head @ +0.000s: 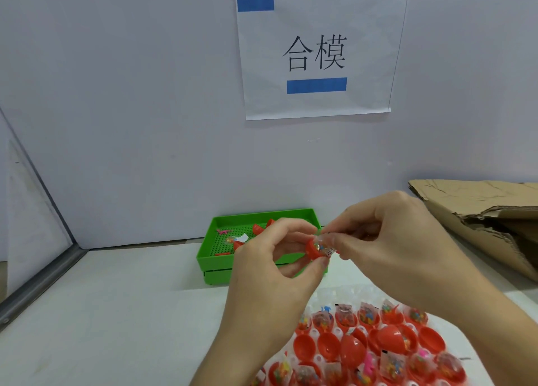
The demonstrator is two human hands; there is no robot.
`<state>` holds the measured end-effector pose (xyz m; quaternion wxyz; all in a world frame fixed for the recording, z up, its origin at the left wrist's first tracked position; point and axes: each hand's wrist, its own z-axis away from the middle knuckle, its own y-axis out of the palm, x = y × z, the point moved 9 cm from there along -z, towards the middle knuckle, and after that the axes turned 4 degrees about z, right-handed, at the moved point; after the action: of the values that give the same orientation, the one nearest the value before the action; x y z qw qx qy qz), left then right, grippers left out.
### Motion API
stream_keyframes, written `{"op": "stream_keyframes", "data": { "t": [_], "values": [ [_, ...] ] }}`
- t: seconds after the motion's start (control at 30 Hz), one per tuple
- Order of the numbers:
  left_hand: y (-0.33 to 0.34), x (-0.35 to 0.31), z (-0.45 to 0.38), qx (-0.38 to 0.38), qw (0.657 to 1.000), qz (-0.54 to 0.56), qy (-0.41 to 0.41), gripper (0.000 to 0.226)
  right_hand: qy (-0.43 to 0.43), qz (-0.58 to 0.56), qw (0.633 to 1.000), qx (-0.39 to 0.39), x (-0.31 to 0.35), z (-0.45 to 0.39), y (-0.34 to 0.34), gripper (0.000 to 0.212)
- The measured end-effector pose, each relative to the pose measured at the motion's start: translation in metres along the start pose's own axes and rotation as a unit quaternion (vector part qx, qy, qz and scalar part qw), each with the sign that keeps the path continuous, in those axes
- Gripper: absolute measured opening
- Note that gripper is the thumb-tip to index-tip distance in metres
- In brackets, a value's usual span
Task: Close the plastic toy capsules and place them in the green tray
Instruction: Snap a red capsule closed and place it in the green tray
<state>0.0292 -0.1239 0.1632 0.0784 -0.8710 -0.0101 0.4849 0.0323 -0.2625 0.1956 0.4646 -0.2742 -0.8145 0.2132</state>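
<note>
Between your two hands, held up in front of the green tray [208,241], is a red capsule half [313,250] with a small packet of toy bits [326,246] sitting in its mouth. Your left hand [270,269] grips the red half with curled fingers and thumb. Your right hand [393,240] pinches the clear side of the capsule or the packet itself; you cannot tell which from this angle, since the fingers cover it. The capsule does not look shut yet, so you seem to be in the middle of closing this one.

By the look of things you are early in the job. A few red pieces [256,228] lie in the tray, along with a small pink toy [224,231] and a bit of white paper [243,237]; whether any of those red pieces is a fully closed capsule is hard to say. Near you, at the bottom right, a white holder [454,327] carries many open red halves [329,345], several with packets in them and some bare, so most of the work is probably still ahead.

You are working on a plain white tabletop [116,298]. The tray stands at its far edge, against a pale wall [116,94]. A paper sign [317,53] with two large characters and blue tape hangs on that wall above the tray. Torn brown cardboard [480,217] lies at the right, and a metal-edged side panel [37,269] closes off the left.
</note>
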Motion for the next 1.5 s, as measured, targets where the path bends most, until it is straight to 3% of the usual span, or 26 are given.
{"op": "stream_keyframes", "data": {
  "t": [0.2, 0.87, 1.5],
  "values": [
    [-0.002, -0.002, 0.0, -0.006, 1.0, -0.007, 0.013, 0.026, 0.008, -0.004, 0.999, -0.04, 0.001, 0.002, -0.003, 0.017],
    [-0.011, -0.001, -0.001, -0.048, 0.999, 0.003, 0.01, 0.019, 0.032, -0.057, 0.995, -0.072, 0.007, 0.007, -0.002, 0.024],
    [-0.009, -0.015, 0.0, -0.03, 0.997, -0.058, 0.039, 0.036, 0.094, -0.109, 0.99, -0.003, -0.008, 0.004, 0.003, 0.017]
  ]
}}
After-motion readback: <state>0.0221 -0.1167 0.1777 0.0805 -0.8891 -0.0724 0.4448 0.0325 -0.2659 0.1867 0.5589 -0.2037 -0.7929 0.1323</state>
